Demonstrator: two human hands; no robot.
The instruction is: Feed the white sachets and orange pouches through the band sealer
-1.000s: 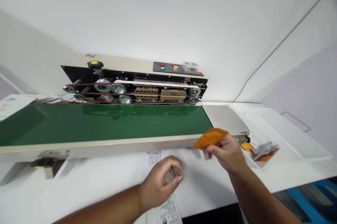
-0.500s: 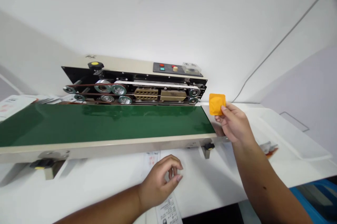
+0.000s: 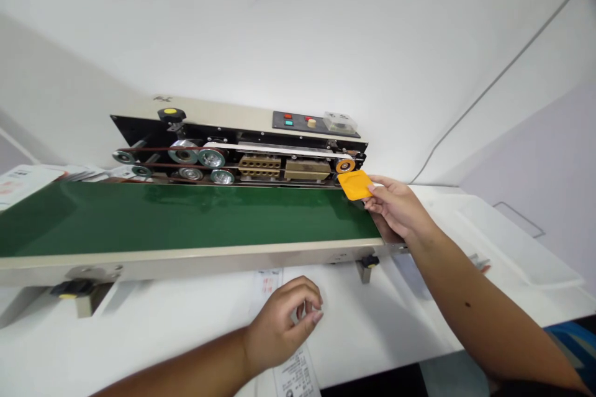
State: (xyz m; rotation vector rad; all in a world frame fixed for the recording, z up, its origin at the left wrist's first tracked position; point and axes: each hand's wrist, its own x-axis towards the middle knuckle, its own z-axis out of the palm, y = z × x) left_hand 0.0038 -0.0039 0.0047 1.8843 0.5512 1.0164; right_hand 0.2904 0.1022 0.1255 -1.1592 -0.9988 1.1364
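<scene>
Pinched by one edge between the thumb and fingers of my right hand (image 3: 395, 203) is a small, flat orange square sachet (image 3: 355, 185). It is tilted in front of the lower right rollers of a band sealing machine (image 3: 261, 167), over the right end of the green conveyor belt (image 3: 195, 217). I cannot tell whether the sachet touches the machine. Below the conveyor, my left hand (image 3: 286, 319) rests by the white table with its fingers loosely curled. A gap shows between its thumb and index finger, and nothing is visible in it.
A white tray (image 3: 507, 241) stands on the right of the white table (image 3: 363, 328). Printed papers (image 3: 300, 375) lie near the left hand, and more printed packets (image 3: 23, 182) are at the belt's far left. Black knobs (image 3: 370, 261) project below the conveyor's front edge.
My right hand has moved left with the orange sachet, from beyond the belt's right end to the machine's right rollers. The sachet has tipped from upright to slanted. My left hand stays put.
</scene>
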